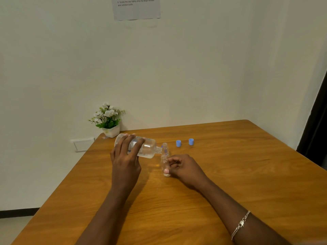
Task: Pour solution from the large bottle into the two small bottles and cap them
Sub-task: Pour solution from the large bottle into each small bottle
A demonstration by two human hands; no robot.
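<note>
1. Head view, surroundings: a potted plant (108, 119) with white flowers stands at the far left corner of the bench (230, 174), against the wall. A printed sheet (136, 7) hangs at the top centre of the frame, and a white wall plate (84, 144) sits left of the bench.
2. The left blue cap (178, 143) and the right blue cap (191, 141) stand loose, right of centre, apart from both hands.
3. The left hand (125, 156) grips the large bottle (147, 149), its fingers covering much of the label. The bottle lies on its side above the bench, neck pointing right.
4. The large bottle is clear and uncapped. Its threaded neck is just beside the top of the farther small bottle (165, 147). I cannot tell whether liquid is flowing.
5. The right hand (182, 167), with a bracelet (240, 224) on its forearm, pinches the nearer small bottle (164, 162), thumb across its lower part. Both small bottles are clear, uncapped and upright at centre frame.
</note>
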